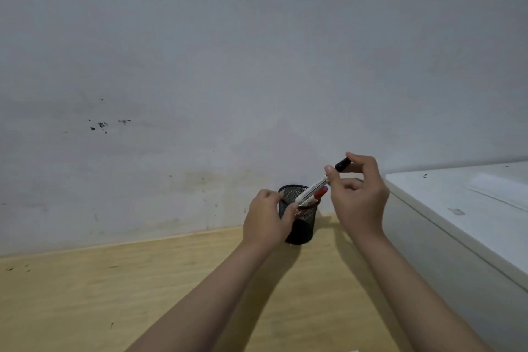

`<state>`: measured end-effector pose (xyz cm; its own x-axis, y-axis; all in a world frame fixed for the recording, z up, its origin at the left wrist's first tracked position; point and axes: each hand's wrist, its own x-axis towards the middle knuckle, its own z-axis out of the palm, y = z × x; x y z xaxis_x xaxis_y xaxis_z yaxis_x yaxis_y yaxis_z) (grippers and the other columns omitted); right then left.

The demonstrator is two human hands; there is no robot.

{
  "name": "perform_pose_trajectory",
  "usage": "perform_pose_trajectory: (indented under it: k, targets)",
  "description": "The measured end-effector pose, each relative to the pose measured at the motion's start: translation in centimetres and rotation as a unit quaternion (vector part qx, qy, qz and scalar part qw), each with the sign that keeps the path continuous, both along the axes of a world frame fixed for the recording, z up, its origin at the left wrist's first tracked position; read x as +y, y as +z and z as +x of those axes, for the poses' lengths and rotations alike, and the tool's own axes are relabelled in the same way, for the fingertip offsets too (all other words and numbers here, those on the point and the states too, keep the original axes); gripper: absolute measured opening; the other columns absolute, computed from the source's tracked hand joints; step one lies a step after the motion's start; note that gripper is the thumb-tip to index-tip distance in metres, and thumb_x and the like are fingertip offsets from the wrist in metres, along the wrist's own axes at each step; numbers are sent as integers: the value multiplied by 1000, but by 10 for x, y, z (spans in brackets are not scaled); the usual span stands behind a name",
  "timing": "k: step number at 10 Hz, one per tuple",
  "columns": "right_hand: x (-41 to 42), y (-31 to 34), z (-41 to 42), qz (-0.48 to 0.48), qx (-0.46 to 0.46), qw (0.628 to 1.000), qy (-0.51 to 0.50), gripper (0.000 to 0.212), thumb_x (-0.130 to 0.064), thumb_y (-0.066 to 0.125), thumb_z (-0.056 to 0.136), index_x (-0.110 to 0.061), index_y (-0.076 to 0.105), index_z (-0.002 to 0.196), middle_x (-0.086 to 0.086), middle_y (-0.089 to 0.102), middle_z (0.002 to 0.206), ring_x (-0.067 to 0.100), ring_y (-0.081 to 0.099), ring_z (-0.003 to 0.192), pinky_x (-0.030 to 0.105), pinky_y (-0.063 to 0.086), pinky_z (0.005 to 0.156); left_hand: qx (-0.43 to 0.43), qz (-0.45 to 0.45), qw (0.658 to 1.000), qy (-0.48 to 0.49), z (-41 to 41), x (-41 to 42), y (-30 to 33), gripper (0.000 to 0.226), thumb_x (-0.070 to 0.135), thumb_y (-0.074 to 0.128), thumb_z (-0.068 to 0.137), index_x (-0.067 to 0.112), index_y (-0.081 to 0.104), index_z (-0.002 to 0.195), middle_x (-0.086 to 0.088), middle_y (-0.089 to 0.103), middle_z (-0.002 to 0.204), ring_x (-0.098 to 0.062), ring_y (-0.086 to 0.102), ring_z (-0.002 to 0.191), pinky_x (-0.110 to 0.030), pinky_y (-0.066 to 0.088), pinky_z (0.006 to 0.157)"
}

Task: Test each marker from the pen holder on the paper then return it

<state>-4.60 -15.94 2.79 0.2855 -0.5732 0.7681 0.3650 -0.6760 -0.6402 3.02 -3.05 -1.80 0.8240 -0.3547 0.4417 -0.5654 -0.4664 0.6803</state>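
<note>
Nearest: bare stretch of yellow wooden desk (120,294), a few dark flecks on it; both forearms reach forward across it. A sliver of something white at the bottom edge, too little showing to identify.

Right side: white cabinet (457,208), its top above desk level, close beside the right arm.

Left hand (267,218) wrapped around the near side of the black mesh pen holder (304,227), fingers curled on its wall and rim, hiding part of it. Holder stands upright on the desk at the wall.

Right hand (358,194) pinches a black-capped white marker (323,181) near its cap end; marker tilted, lower end at the holder's mouth. A red-and-blue marker (321,193) leans inside the holder just beneath it.

Farthest: pale grey wall (257,51), scuffed, with dark specks at left.
</note>
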Motion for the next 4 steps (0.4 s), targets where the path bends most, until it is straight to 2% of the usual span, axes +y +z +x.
perform_pose_trajectory:
  k: [1,2,3,4]
  targets:
    - [-3,-22,17,-6,45,999,-3,27,-10,75,77,-9,61,100,1,61,79,1,64,54,12,46,50,-19,4,999,28,8,-7,-7,39,37,56,87,9,63,114,-6,61,113,-24,57,107,-34,48,83]
    - [-2,-42,27,-33,72,996,-36,24,-7,77,74,-4,65,95,6,62,79,2,59,58,8,45,59,-29,-11,999,43,7,-8,-9,37,37,58,85,11,64,111,-4,62,110,-22,58,104,-34,49,79]
    - [3,-53,28,-63,107,991,-51,26,-6,76,74,-1,68,98,13,61,87,10,54,61,14,45,63,-15,-14,999,44,7,-8,-9,37,38,59,84,13,65,110,-2,62,110,-22,60,102,-34,51,77]
    - [4,-57,26,-86,130,986,-67,36,-6,75,75,-1,67,109,14,55,91,27,58,74,40,54,66,-9,-1,999,43,5,-8,-4,37,37,58,85,11,64,111,-3,61,113,-23,58,105,-35,50,81]
